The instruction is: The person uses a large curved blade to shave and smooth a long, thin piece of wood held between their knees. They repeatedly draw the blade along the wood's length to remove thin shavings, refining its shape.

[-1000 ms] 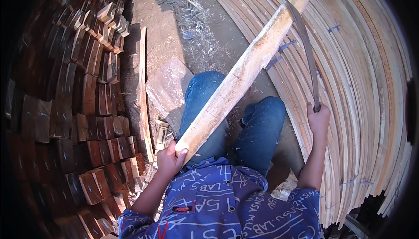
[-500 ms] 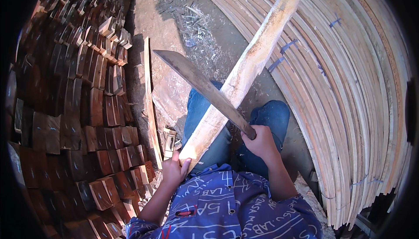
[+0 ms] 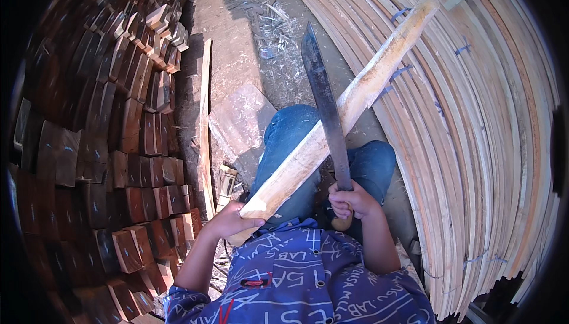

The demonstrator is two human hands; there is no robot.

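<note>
A long pale wooden plank [image 3: 296, 167] with rough brown patches slants from my lap up to the far right. Its near end is gripped by my left hand [image 3: 232, 222], the thumb lying over the top face. In my right hand [image 3: 354, 201] I hold a machete [image 3: 325, 96] by its wooden handle, fingers wrapped round it. The dark blade points away from me and crosses above the plank's middle; whether it touches the wood I cannot tell. My knees in blue jeans [image 3: 290, 128] are bent beneath the plank.
Stacked dark reddish wood blocks [image 3: 142, 134] rise along the left. Long thin pale strips [image 3: 468, 140] lie bundled along the right, tied with blue bands. A narrow batten [image 3: 205, 128] lies on the ground at left, near a flat board [image 3: 237, 119]. Wood shavings [image 3: 277, 28] litter the ground ahead.
The machete has swung from pointing far left to nearly straight ahead, and my right hand has turned with it. The plank has tilted a little to the right, still in my left hand.
</note>
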